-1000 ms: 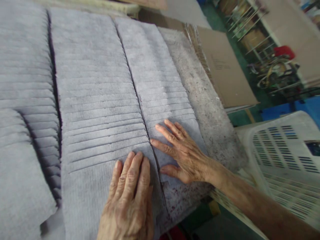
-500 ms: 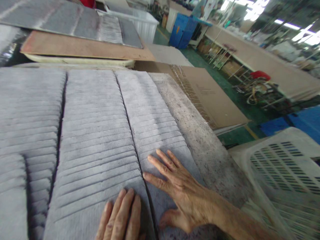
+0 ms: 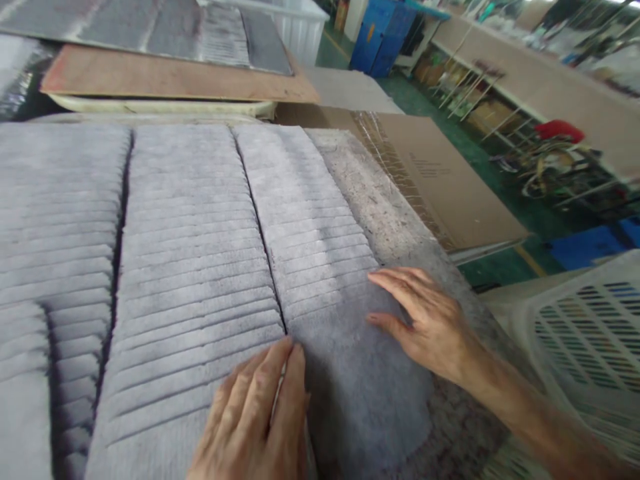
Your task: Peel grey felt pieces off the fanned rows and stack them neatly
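Observation:
Grey fabric pieces lie overlapped in long rows: a left row (image 3: 55, 220), a middle row (image 3: 195, 233) and a right row (image 3: 320, 220). My left hand (image 3: 260, 407) rests at the near right edge of the middle row, its fingers together and the thumb side against the gap; whether it pinches an edge is hidden. At the right edge of the right row is my right hand (image 3: 420, 313), thumb and fingers apart, fingertips on or just above the top piece (image 3: 360, 380). A shorter stack (image 3: 25, 393) lies at the near left.
A speckled board (image 3: 385, 200) lies under the rows. Beyond it are a cardboard sheet (image 3: 460, 180) and a brown board (image 3: 175, 77). On the right stands a white slotted basket (image 3: 590, 327). Blue boxes (image 3: 380, 37) and a long bench (image 3: 550, 87) are farther back.
My right hand has moved right, from the middle of the right row to its outer edge. My left hand has moved up and right to the gap between rows. The view has shifted slightly.

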Tool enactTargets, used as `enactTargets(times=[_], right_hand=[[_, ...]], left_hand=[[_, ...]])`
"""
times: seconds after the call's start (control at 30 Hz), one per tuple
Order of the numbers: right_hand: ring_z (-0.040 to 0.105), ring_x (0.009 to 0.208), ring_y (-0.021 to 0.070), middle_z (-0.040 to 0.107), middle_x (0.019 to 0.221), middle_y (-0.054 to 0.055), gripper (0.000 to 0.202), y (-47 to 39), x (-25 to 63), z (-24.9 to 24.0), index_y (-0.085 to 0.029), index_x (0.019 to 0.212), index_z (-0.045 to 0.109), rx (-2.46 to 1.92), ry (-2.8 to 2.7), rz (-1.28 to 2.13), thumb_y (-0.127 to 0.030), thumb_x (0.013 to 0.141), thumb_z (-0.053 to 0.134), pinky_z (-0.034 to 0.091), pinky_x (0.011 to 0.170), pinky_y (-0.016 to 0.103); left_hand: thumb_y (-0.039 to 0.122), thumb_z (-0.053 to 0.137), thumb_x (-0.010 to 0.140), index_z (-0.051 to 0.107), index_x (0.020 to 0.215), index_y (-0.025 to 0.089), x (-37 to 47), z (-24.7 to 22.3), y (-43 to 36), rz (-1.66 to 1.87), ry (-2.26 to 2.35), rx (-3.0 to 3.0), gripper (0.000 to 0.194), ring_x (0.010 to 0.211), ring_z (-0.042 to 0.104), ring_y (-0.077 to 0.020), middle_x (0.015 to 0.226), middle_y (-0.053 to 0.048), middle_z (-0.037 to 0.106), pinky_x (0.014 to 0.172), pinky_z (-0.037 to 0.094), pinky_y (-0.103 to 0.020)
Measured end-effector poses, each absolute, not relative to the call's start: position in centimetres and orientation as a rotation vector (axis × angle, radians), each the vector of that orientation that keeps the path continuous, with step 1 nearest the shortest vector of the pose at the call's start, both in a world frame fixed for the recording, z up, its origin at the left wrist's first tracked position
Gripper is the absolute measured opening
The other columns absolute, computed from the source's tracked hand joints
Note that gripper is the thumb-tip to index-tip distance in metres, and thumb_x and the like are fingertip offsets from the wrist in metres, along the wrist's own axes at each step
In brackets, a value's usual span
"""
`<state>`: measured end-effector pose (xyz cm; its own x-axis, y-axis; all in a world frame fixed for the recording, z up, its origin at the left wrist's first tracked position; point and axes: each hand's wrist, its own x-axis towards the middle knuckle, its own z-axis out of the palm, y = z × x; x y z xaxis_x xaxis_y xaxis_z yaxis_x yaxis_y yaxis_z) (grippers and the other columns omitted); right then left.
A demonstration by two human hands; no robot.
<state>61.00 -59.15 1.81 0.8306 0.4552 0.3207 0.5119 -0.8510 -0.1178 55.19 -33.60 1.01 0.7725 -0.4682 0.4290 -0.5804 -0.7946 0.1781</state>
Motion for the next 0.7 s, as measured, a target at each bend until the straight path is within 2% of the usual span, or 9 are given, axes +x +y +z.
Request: enactTargets(times=[0.07, 0.17, 0.27, 0.4, 0.5, 0.57, 0.7], right_hand=[[0.055, 0.099, 0.0254, 0.062, 0.107, 0.012, 0.043, -59.5, 61.9, 2.0, -0.012, 0.113, 0.053, -2.842, -0.761, -0.326, -0.035, 0.078, 0.065, 0.048, 0.086, 0.043], [0.054, 0.094, 0.025, 0.062, 0.102, 0.01, 0.043, -59.5, 62.8, 2.3, -0.014, 0.107, 0.055, -2.878, -0.735, -0.209, -0.032, 0.071, 0.071, 0.046, 0.081, 0.042], [0.054, 0.087, 0.0235, 0.062, 0.09, 0.006, 0.039, -59.5, 63.1, 2.3, -0.016, 0.095, 0.057, -2.859, -0.636, -0.115, -0.03, 0.065, 0.076, 0.045, 0.077, 0.039], [0.054, 0.077, 0.0191, 0.061, 0.08, 0.002, 0.034, -59.4, 62.7, 2.2, -0.018, 0.083, 0.058, -2.793, -0.263, -0.013, -0.032, 0.059, 0.078, 0.042, 0.068, 0.032], [0.05, 0.061, 0.0132, 0.055, 0.064, -0.003, 0.023, -59.2, 62.0, 2.3, -0.02, 0.071, 0.058, -2.655, 0.07, 0.107, -0.035, 0.063, 0.073, 0.038, 0.057, 0.026], [0.044, 0.052, 0.0106, 0.047, 0.054, -0.005, 0.023, -59.0, 61.6, 2.4, -0.02, 0.062, 0.054, -2.539, 0.24, 0.145, -0.04, 0.069, 0.064, 0.033, 0.05, 0.024], [0.038, 0.048, 0.0095, 0.041, 0.052, -0.005, 0.03, -58.9, 61.0, 2.4, -0.02, 0.058, 0.052, -2.388, 0.391, 0.135, -0.047, 0.071, 0.055, 0.028, 0.044, 0.023]], left_hand=[[0.009, 0.051, 0.079, 0.049, 0.119, 0.007, 57.0, 1.4, -34.2, 0.459, -0.833, 2.683, 0.04, 0.097, 0.058, -0.0264, 0.116, -0.015, 0.059, 0.075, 0.052, -0.039], [0.003, 0.048, 0.075, 0.049, 0.115, 0.006, 59.3, 1.7, -35.2, 0.369, -0.779, 2.745, 0.04, 0.091, 0.057, -0.028, 0.109, -0.015, 0.06, 0.073, 0.051, -0.043], [0.002, 0.048, 0.075, 0.051, 0.108, 0.011, 60.9, 2.0, -35.9, 0.222, -0.707, 2.785, 0.034, 0.085, 0.056, -0.0252, 0.098, -0.011, 0.06, 0.071, 0.05, -0.041], [0.01, 0.05, 0.077, 0.049, 0.096, 0.017, 62.0, 2.3, -36.0, -0.053, -0.56, 2.782, 0.021, 0.076, 0.055, -0.0217, 0.084, -0.004, 0.057, 0.07, 0.047, -0.039], [0.018, 0.052, 0.077, 0.046, 0.087, 0.02, 62.4, 2.3, -35.7, -0.186, -0.45, 2.775, 0.011, 0.076, 0.057, -0.0212, 0.079, -0.002, 0.056, 0.068, 0.044, -0.036], [0.025, 0.051, 0.078, 0.044, 0.079, 0.022, 62.5, 2.4, -35.5, -0.254, -0.413, 2.807, 0.008, 0.073, 0.057, -0.021, 0.074, 0.0, 0.055, 0.065, 0.042, -0.035], [0.034, 0.044, 0.082, 0.038, 0.069, 0.024, 62.5, 2.5, -35.5, -0.288, -0.382, 2.846, 0.018, 0.065, 0.054, -0.0197, 0.067, 0.001, 0.052, 0.059, 0.036, -0.032]])
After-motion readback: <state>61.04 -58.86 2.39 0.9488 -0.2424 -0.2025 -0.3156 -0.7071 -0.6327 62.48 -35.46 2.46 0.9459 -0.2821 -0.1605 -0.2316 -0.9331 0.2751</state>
